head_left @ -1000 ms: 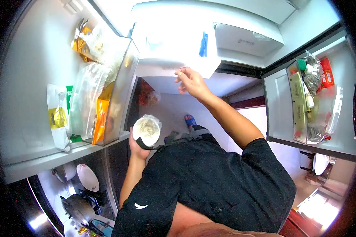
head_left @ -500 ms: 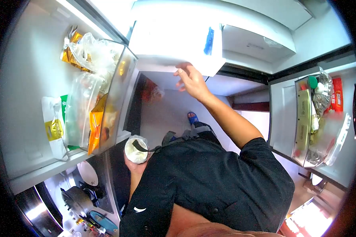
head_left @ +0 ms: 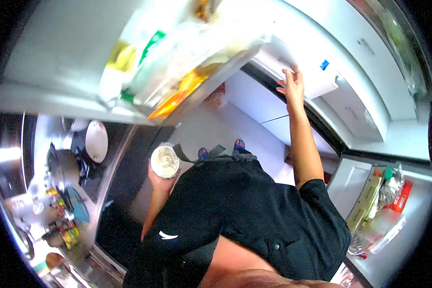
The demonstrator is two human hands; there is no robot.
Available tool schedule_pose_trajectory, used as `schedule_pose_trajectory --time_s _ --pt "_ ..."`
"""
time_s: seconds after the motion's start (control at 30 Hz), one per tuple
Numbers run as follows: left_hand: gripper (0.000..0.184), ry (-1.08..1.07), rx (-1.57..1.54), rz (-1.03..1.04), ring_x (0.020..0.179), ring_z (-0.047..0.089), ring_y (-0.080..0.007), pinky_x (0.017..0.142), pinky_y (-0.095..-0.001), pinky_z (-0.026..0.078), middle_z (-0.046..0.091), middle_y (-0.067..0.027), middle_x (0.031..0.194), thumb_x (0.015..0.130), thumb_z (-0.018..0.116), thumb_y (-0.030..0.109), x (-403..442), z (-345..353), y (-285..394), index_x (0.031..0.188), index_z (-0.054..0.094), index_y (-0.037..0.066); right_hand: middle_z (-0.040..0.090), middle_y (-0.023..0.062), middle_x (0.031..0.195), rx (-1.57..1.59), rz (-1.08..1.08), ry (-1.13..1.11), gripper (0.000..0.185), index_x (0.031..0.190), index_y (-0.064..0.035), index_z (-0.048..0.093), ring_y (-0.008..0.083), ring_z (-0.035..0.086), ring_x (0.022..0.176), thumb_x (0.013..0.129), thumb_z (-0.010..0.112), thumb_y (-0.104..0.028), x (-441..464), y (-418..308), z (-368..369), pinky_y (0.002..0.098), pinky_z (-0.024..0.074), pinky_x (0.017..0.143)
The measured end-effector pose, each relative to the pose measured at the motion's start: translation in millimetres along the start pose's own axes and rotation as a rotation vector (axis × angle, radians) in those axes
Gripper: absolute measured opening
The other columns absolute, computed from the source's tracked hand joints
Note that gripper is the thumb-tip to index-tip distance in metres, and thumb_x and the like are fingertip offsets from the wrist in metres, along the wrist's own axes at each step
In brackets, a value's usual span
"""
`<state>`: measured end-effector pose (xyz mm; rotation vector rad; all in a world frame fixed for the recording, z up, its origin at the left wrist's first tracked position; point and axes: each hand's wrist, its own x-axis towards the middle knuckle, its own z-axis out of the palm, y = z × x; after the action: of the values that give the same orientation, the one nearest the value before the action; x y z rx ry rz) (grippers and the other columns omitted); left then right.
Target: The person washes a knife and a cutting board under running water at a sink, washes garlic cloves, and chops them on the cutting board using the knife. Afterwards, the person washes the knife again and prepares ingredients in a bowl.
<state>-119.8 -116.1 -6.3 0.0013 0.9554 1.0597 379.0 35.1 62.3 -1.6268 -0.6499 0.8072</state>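
Observation:
My left hand (head_left: pixel 162 181) is wrapped round a round white container (head_left: pixel 164 162) with clear plastic film over its top, held upright beside my body. My right hand (head_left: pixel 290 82) is raised at the front of a white drawer (head_left: pixel 317 79); its fingers are apart and hold nothing. Whether the fingertips touch the drawer front, I cannot tell. A blue mark (head_left: pixel 324 65) shows in the drawer area.
An open fridge door (head_left: pixel 48 96) at upper left holds blurred bags, with an orange packet (head_left: pixel 180 95). Another open door at right carries a shelf with a red packet (head_left: pixel 402 197). A pot (head_left: pixel 62 168) and white lid (head_left: pixel 96 141) sit at left. Two sandalled feet stand below.
The view has turned, so the fridge doors and drawers appear shifted. My right hand shows farther right, still spread. My left hand keeps the container, which was lowered slightly, then raised.

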Motion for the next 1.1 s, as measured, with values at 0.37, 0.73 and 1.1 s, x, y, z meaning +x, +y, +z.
schedule_pose_trajectory --time_s 0.37,0.73,1.1 --pt "0.063 -0.071 -0.137 0.380 0.129 0.052 -0.0338 0.108 -0.0505 0.040 0.054 -0.0140 0.141 0.103 0.031 0.054 -39 -55 9 0.140 0.051 0.007 0.072 0.0121 0.092 -0.443 -0.206 -1.288 0.036 0.110 -0.0038 0.070 0.0186 0.066 0.072 0.101 0.056 -0.035 -170 32 150 0.0347 0.0544 0.067" --pt "0.071 0.016 -0.503 0.261 0.128 0.053 -0.0348 0.107 -0.0550 0.039 0.057 -0.0123 0.139 0.096 0.039 0.066 -43 -104 40 0.139 0.053 0.011 0.030 0.0240 0.158 -0.218 -0.353 -0.883 0.106 0.159 -0.0094 0.007 0.0323 0.036 0.143 0.086 0.068 -0.058 -246 27 380 0.0436 0.0334 0.114" --pt "0.064 -0.131 -0.344 0.195 0.120 0.060 -0.0310 0.102 -0.0472 0.048 0.060 -0.0150 0.132 0.093 0.062 0.045 -41 -135 66 0.140 0.046 0.005 0.003 0.0182 0.165 -0.353 0.016 -0.716 0.114 0.159 -0.0091 -0.003 0.0326 0.007 0.153 0.085 0.055 -0.074 -260 6 344 0.0414 0.0111 0.123"
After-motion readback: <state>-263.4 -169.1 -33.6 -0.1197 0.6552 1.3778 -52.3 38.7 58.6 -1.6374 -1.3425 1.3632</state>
